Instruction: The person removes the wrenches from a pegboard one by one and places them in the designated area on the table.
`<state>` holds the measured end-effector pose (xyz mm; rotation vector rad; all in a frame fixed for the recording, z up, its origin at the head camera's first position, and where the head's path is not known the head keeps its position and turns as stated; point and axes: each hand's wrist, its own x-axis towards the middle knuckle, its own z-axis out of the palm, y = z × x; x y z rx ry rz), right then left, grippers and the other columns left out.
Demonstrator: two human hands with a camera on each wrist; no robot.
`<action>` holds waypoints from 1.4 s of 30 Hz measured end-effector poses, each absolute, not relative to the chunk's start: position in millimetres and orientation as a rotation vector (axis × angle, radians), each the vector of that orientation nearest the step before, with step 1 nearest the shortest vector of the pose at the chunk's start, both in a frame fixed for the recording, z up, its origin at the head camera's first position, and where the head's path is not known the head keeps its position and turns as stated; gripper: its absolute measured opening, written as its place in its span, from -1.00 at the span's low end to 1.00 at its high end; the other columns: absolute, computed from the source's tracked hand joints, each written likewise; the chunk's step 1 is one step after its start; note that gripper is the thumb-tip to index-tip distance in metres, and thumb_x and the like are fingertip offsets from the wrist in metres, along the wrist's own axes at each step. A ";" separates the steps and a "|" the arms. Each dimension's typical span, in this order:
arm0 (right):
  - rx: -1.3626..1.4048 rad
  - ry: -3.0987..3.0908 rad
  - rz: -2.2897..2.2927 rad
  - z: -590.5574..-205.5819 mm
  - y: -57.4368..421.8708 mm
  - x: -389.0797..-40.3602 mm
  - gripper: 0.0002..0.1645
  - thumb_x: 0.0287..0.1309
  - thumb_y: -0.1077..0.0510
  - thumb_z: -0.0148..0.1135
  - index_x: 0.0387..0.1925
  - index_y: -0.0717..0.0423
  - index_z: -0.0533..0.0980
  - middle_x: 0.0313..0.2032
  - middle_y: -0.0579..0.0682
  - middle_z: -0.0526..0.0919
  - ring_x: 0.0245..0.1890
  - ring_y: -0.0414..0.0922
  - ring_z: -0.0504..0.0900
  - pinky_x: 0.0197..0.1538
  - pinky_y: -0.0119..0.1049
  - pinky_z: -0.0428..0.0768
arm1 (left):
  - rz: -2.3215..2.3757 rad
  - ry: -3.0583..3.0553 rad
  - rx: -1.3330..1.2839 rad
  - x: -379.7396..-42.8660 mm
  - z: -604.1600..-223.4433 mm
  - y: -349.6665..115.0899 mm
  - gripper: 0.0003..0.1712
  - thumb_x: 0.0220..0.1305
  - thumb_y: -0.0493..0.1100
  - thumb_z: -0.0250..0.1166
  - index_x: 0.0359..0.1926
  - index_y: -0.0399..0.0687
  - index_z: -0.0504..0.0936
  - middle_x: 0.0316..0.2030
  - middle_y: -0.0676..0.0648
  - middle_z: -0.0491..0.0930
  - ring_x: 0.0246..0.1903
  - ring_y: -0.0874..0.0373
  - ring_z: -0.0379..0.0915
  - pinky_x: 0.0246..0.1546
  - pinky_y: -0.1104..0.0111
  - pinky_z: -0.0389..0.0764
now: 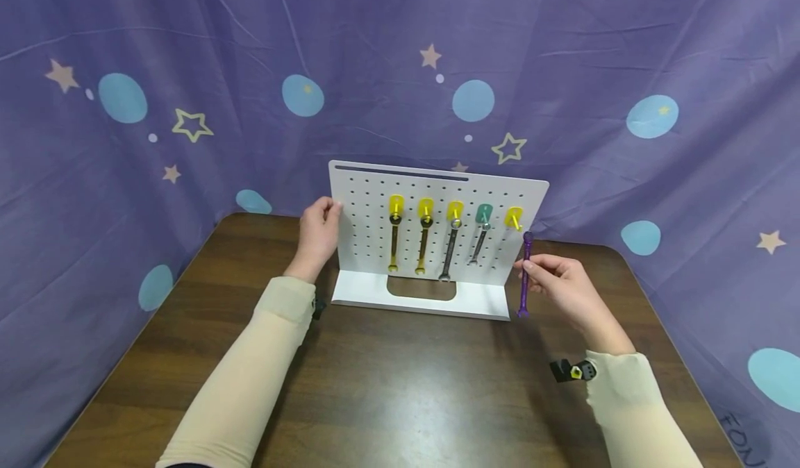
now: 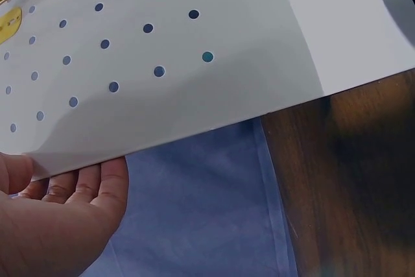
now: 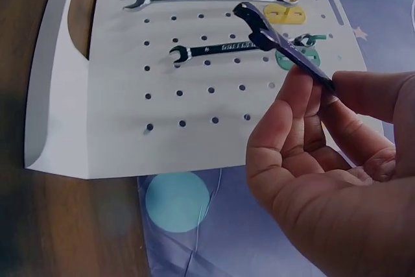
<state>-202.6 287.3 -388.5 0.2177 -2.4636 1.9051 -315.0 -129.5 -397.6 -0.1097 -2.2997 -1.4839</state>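
Observation:
My left hand [image 1: 319, 234] pinches the left edge of a white pegboard [image 1: 375, 260], thumb on the front and fingers behind. My right hand [image 1: 569, 291] holds a purple combination wrench [image 1: 523, 298] between thumb and fingers, just off the board's right edge, its open end down. Two gold wrenches [image 1: 394, 242], a long silver wrench [image 1: 450, 249] and a shorter silver wrench [image 1: 480, 246] hang on the board. The rightmost yellow hook [image 1: 514, 218] bears nothing. In the right wrist view, the purple wrench [image 3: 285, 47] stands in front of the short silver wrench [image 3: 227, 48].
The board's bent white base [image 1: 362, 291], with a cutout, stands on a brown wooden table [image 1: 387, 378]. Behind hangs a purple curtain [image 1: 387, 58] with stars and blue dots. The short silver wrench hangs from a green hook [image 1: 484, 211].

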 end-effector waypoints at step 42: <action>0.020 -2.747 1.553 -444.6 315.2 -185.9 -0.63 0.40 0.12 0.30 -0.06 0.44 0.63 -0.41 0.07 0.69 -0.42 -0.06 0.62 -0.37 -0.24 0.61 | -1.485 -2.326 -0.120 -314.8 -397.6 -130.4 -0.66 0.61 -0.14 0.05 -0.20 -0.36 0.56 -0.46 -0.15 0.42 -0.44 0.05 0.30 -0.44 0.26 0.34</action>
